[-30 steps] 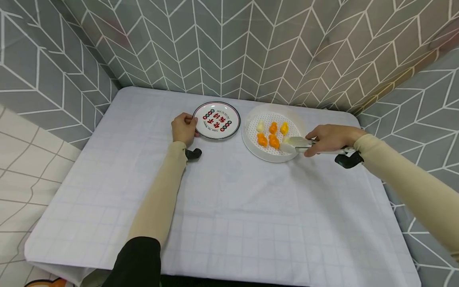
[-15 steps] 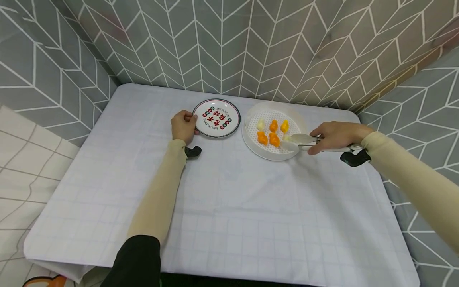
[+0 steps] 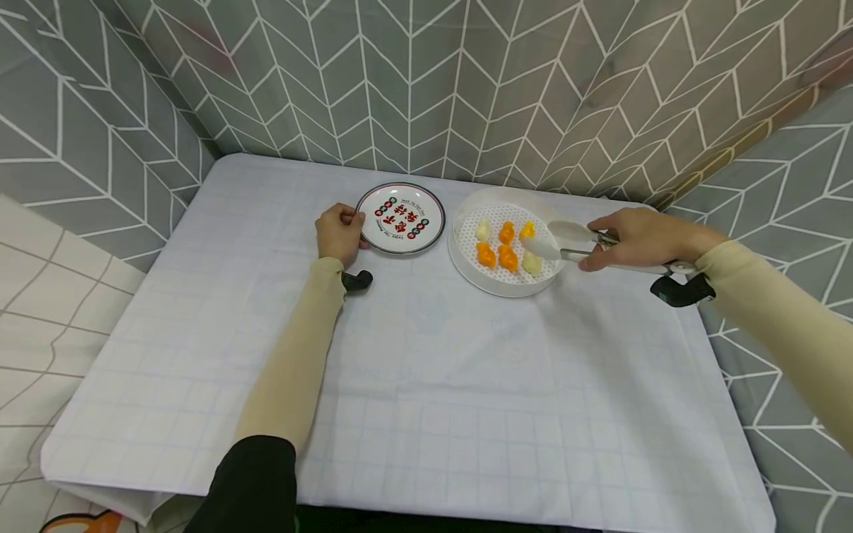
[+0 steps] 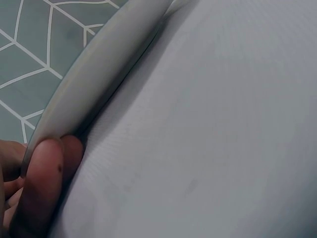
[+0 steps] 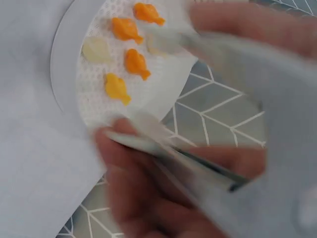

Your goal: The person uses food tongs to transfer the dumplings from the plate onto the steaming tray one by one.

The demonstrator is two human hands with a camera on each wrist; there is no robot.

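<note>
My left hand [image 3: 338, 235] pinches the left rim of a white plate [image 3: 400, 243] with red lettering and a dark edge. In the left wrist view, fingers [image 4: 45, 168] lie under the plate's raised rim. My right hand [image 3: 643, 237] holds a pair of tongs [image 3: 543, 249], blurred in the right wrist view. Its ends are spread over a round white steamer basket [image 3: 489, 283], with nothing seen between them. Inside lie small fish-shaped pieces: several orange ones [image 3: 486, 255], a yellow one [image 3: 528, 227] near the tong tips, and pale ones [image 3: 531, 264].
A white cloth [image 3: 426, 385] covers the table. Grey patterned sheeting [image 3: 413, 89] rises behind the table and at both sides, close behind the plate and basket. An orange object [image 3: 89, 522] lies at the lower left below the table edge.
My right hand with the tongs has moved right and slightly back, off the pale piece at the basket's front right, toward the yellow one. My left hand stays at the plate.
</note>
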